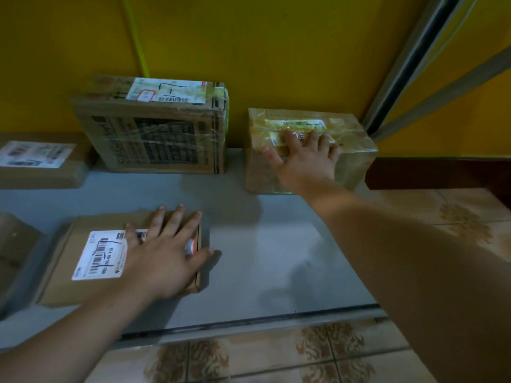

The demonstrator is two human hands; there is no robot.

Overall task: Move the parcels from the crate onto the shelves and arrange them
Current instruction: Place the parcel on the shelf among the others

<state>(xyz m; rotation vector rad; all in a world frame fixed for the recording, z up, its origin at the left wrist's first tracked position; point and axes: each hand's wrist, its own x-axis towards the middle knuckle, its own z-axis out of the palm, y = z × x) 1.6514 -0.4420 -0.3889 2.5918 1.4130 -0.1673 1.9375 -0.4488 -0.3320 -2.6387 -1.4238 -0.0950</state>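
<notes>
Left hand (163, 252) rests open on a flat brown cardboard parcel (83, 261); right hand (301, 161) spreads flat over a tape-wrapped brown box (356, 161); apparently arranging; next needs straight, level pushes.

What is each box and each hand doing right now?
Flat brown cardboard parcel with white label: lying flat, sealed.
Left hand: open, flat on that parcel.
Tape-wrapped brown parcel: sealed, lying flat.
Right hand: open, spread on its top.
Big printed cardboard box: shut, taped, against yellow wall, untouched.

Cut off left: labelled parcel (41, 172), plain parcel (15, 244)
</notes>
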